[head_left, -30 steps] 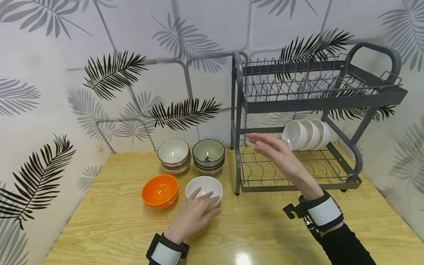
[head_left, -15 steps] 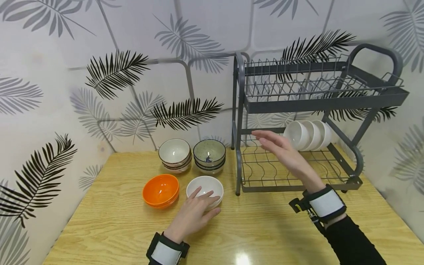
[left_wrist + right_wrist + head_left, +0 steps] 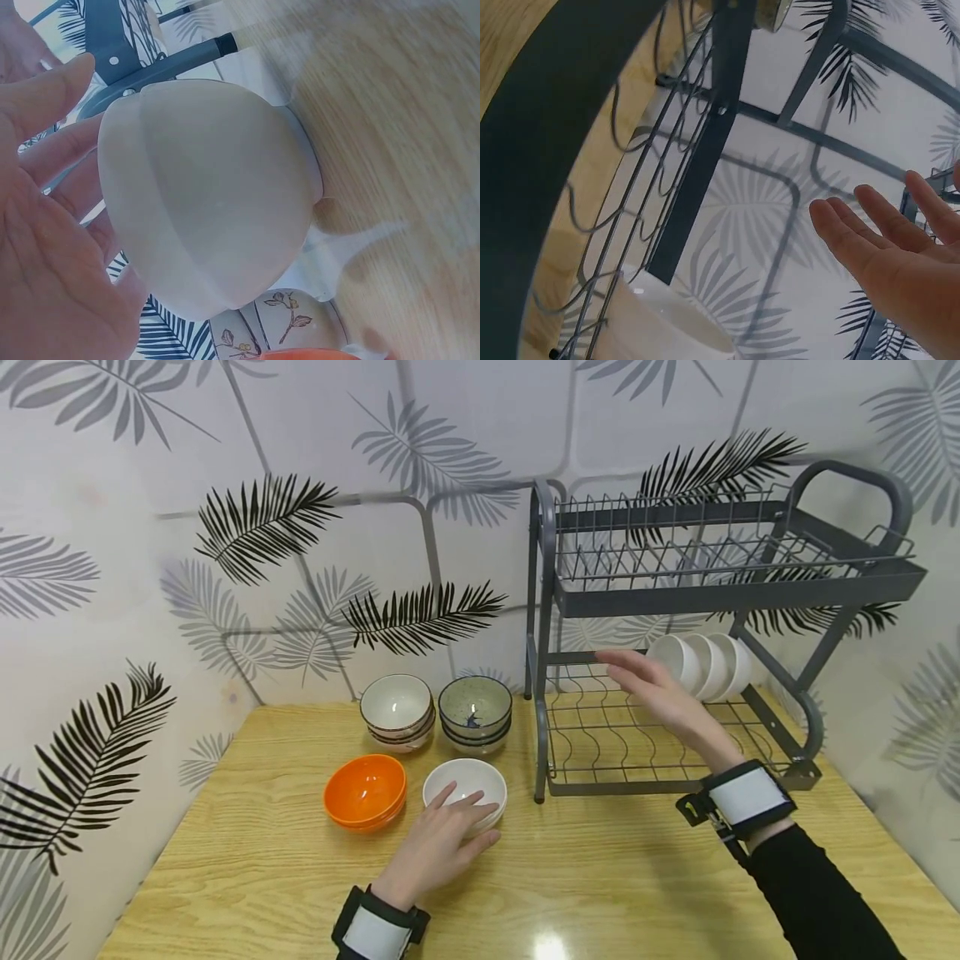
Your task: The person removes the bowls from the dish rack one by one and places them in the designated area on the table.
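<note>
My left hand [image 3: 438, 852] lies over the near rim of a small stack of white bowls [image 3: 463, 772] on the table, its fingers spread and fairly straight. In the left wrist view the stacked white bowls [image 3: 217, 195] show from the side, with fingers [image 3: 66, 152] along the rim and the thumb apart. My right hand [image 3: 667, 700] holds nothing and hovers at the lower tier of the grey dish rack [image 3: 622, 789], fingers extended. It is just left of several white bowls [image 3: 673, 658] standing on edge there. The right wrist view shows one white bowl [image 3: 660, 319] below the raised fingers.
Two stacked orange bowls [image 3: 364, 789] sit left of the white stack. Behind them stand a stack of cream bowls with brown rims [image 3: 396, 706] and a stack of greenish bowls [image 3: 474, 706]. The rack's upper wire tier [image 3: 735, 593] overhangs the lower one.
My right hand has moved to the right along the lower tier, closer to the standing white bowls. The left hand has stayed on the white stack.
</note>
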### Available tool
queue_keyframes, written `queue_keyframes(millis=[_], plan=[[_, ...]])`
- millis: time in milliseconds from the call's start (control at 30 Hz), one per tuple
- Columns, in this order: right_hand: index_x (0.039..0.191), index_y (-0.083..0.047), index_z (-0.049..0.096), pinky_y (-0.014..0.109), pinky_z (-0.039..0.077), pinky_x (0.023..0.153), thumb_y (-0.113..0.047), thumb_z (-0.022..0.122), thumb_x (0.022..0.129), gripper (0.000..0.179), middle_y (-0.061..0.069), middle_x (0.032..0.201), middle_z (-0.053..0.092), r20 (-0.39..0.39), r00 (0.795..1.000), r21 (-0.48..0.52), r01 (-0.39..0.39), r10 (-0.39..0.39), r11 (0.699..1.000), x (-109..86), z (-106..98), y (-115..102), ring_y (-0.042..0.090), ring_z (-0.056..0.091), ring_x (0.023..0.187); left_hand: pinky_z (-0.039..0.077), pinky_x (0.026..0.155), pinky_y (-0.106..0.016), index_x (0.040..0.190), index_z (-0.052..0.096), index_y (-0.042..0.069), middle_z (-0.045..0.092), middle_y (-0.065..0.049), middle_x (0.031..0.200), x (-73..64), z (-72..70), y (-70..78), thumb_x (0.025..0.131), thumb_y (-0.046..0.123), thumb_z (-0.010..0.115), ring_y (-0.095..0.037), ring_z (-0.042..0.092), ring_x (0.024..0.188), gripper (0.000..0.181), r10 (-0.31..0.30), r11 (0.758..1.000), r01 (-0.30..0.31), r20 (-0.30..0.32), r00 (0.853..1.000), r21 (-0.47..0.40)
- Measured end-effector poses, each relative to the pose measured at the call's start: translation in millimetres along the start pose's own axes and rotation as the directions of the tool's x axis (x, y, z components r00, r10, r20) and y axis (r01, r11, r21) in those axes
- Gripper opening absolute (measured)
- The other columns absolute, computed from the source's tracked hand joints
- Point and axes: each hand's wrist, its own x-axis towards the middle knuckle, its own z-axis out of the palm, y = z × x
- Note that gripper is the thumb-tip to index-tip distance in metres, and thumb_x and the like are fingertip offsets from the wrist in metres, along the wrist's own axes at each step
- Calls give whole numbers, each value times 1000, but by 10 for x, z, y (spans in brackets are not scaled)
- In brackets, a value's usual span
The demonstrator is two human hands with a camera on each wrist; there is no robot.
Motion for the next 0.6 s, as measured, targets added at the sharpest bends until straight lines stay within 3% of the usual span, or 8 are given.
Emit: queue_keyframes(millis=[600], plan=[[149,5,25,64,24,108,-31,36,105,57,29,150,26,-15,989,-132,-148,147,980,74,-224,261,46,25,135,23,115,-52,124,66,8,64,-7,125,5,-7,-12,94,33,59,-22,51,123,39,-16,1000,16,2,1000,-7]])
